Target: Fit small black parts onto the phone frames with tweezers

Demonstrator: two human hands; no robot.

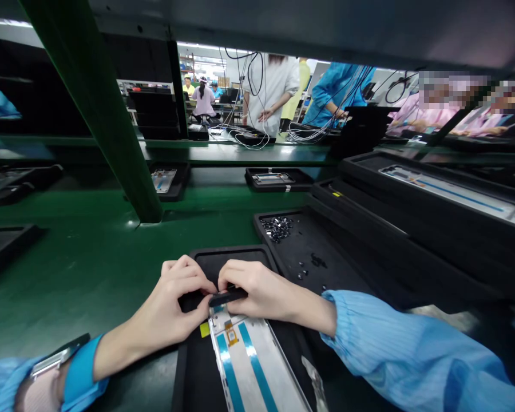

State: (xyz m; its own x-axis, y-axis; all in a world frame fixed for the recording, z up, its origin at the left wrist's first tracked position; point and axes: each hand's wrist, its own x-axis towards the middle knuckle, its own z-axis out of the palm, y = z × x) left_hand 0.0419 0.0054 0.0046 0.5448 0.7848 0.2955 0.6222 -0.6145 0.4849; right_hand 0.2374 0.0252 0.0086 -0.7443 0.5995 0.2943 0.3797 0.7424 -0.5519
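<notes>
A silver phone frame (257,366) with two blue strips and an orange flex piece lies in a black tray (193,366). Across its top end sits a short black bar (227,296). My left hand (171,303) pinches at the bar's left end, thumb and fingertips close together on the frame's corner. My right hand (253,289) has its fingers closed on the bar from the right. Any smaller part between the fingertips is too small to make out. A yellow tab (205,329) shows beside the frame's left edge.
Right of the work, a black tray (339,257) holds many small dark parts (278,228). Stacked trays (412,229) stand further right, the top one bearing a frame. A green post (111,126) rises at the left. More trays with frames lie behind; several people are beyond the bench.
</notes>
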